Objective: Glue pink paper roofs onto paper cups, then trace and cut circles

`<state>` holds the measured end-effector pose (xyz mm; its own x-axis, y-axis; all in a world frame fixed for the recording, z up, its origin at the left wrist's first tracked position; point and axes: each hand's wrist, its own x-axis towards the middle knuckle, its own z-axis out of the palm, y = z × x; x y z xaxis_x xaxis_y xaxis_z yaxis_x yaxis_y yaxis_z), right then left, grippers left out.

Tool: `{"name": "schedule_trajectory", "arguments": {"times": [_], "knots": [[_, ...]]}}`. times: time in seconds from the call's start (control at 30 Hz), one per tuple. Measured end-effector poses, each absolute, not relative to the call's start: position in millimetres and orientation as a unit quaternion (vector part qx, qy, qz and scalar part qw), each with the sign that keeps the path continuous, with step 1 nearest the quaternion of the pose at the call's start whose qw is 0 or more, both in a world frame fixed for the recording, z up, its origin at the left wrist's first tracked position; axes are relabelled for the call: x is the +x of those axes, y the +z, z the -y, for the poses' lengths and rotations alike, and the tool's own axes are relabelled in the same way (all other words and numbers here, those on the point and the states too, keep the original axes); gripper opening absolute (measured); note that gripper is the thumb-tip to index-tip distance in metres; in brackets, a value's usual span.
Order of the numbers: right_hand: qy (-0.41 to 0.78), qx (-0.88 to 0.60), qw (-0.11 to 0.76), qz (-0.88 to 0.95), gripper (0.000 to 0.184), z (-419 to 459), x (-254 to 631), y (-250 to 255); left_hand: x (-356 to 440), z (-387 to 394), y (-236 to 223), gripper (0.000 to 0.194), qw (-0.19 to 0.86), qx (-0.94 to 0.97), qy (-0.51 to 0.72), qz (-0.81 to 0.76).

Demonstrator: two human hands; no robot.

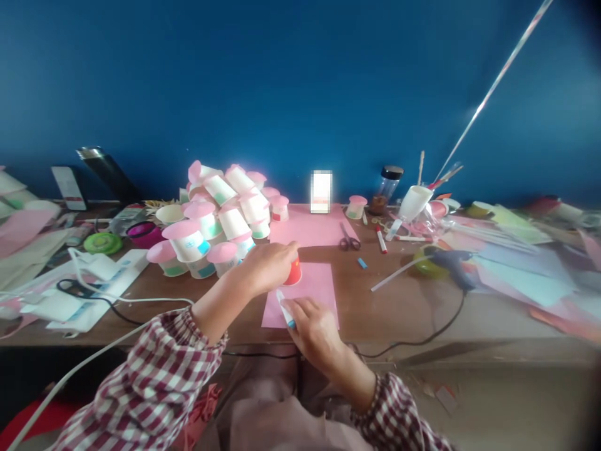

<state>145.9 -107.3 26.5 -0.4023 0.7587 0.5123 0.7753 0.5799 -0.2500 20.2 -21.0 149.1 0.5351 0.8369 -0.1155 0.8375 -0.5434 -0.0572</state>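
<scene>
My left hand (270, 266) is closed on a red cup (295, 273), which rests on a pink paper sheet (323, 285) before me; the hand hides most of the cup. A white marker pen (284, 311) with a blue end is in my right hand (317, 326), just below the cup and over the same sheet. A second pink sheet (305, 227) lies farther back. To the left of my left hand is a heap of white paper cups (232, 222) with pink paper discs on them.
Scissors (350, 238), a blue cap (362, 264) and a red marker (380, 240) lie to the right. Farther right are a glue gun (451, 263) with its cable and blurred papers. A power strip (101, 291) with cords occupies the left side.
</scene>
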Motion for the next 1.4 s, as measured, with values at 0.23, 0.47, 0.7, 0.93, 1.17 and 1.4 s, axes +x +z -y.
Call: {"name": "schedule_trajectory", "arguments": {"times": [0.23,0.47,0.7,0.93,1.17,1.4], "knots": [[-0.068,-0.473,0.275,0.834,0.023,96,137,17,25,22,147,0.030,-0.022,0.870,-0.073,-0.486],[-0.069,-0.475,0.238,0.844,0.021,91,131,16,25,22,149,0.027,-0.010,0.872,-0.069,-0.485],[-0.065,-0.482,0.235,0.842,0.022,87,131,16,25,23,149,0.031,-0.001,0.868,-0.075,-0.491],[-0.069,-0.487,0.224,0.841,0.021,85,132,14,25,23,148,0.032,0.000,0.868,-0.068,-0.492],[-0.073,-0.485,0.224,0.842,0.022,84,132,14,24,22,147,0.031,-0.001,0.867,-0.070,-0.493],[-0.062,-0.487,0.226,0.841,0.020,88,137,15,25,20,142,0.030,-0.015,0.866,-0.069,-0.495]]}}
